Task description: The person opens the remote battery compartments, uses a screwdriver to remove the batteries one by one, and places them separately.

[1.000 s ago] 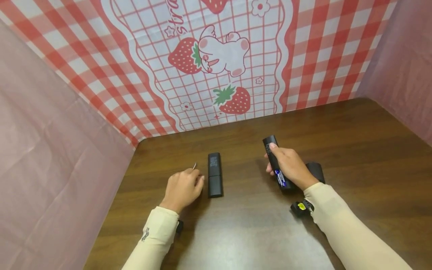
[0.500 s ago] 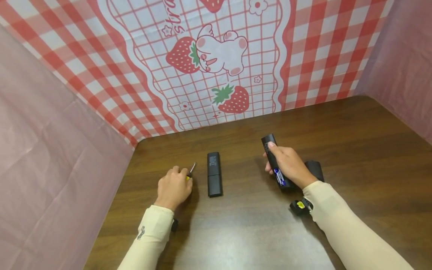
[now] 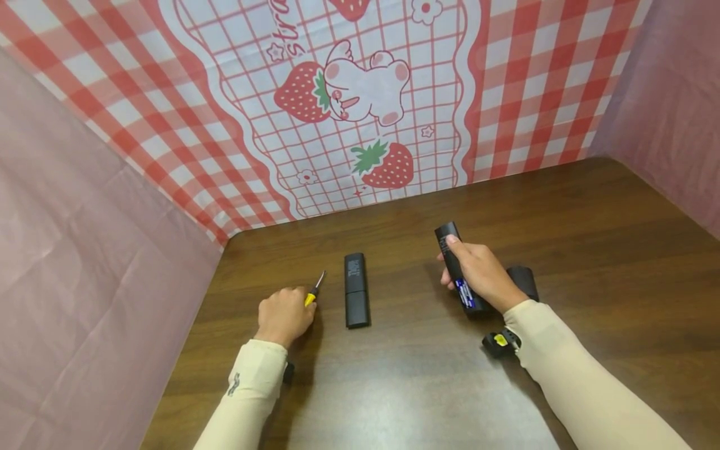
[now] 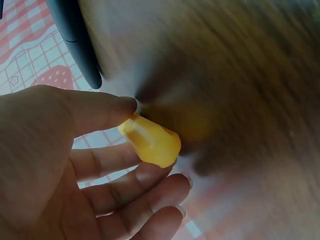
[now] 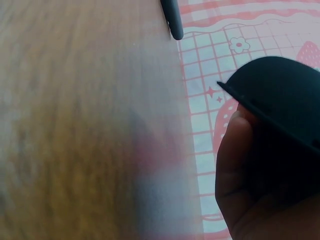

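Observation:
My left hand (image 3: 285, 315) is low over the left of the table, its thumb and fingers pinching the yellow handle of a small screwdriver (image 3: 310, 297). The screwdriver's thin metal shaft points toward the far side; in the left wrist view the yellow handle (image 4: 152, 142) shows between thumb and fingers. My right hand (image 3: 480, 272) grips a black remote control (image 3: 448, 240), thumb on its labelled back. Its battery compartment is open, with blue-and-white batteries (image 3: 464, 292) inside. The right wrist view shows the remote control's dark rounded end (image 5: 280, 90).
A second black remote control (image 3: 357, 290) lies back up between my hands, a seam across its middle. Another black piece (image 3: 523, 282) lies partly hidden behind my right wrist. A strawberry-print cloth (image 3: 360, 94) hangs along the wooden table's (image 3: 394, 387) far edge.
My left hand has drawn back and to the left, uncovering the screwdriver's shaft and part of its yellow handle. My right hand keeps its grip on the remote control, nearly still.

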Demonstrator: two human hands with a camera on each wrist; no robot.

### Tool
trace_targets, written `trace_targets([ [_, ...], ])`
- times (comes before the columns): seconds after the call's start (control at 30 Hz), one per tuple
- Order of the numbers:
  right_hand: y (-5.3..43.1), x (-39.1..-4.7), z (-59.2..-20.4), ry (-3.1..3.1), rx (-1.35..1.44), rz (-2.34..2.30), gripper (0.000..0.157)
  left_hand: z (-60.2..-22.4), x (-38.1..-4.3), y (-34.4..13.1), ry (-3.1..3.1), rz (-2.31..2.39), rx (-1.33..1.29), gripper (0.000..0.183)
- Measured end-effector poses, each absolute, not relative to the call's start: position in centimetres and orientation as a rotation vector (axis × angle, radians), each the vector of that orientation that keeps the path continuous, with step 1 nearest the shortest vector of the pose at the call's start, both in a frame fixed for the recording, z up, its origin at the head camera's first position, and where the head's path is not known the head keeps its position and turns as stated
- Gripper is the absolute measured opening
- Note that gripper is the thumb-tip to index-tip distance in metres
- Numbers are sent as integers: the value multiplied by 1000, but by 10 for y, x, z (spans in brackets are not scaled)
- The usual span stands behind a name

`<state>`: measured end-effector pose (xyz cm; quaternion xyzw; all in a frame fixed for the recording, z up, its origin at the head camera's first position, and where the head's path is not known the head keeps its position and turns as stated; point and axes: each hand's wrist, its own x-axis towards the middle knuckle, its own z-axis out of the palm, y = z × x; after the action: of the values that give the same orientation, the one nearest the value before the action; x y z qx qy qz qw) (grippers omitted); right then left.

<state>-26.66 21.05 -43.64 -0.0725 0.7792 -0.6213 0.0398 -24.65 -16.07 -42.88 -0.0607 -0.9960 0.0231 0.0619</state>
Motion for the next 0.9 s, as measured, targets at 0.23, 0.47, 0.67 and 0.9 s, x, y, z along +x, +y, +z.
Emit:
trace_targets([
  [0.23, 210, -267, -437, 2365, -228, -1920, 77, -432, -249, -165, -3012, 77, -160, 23],
  [0.47, 210, -266, -438, 2280, -200, -1976, 77, -435, -247, -166, -2944, 56, -180, 22],
  [0.67, 211, -266, -438, 2225, -192, -2013, 75, -431, -243, -161, -2843, 3, -207, 26],
  [0.9, 212, -267, -438, 2158, -185, -2066, 74, -425, -232, -138, -2708, -102, -288, 25],
])
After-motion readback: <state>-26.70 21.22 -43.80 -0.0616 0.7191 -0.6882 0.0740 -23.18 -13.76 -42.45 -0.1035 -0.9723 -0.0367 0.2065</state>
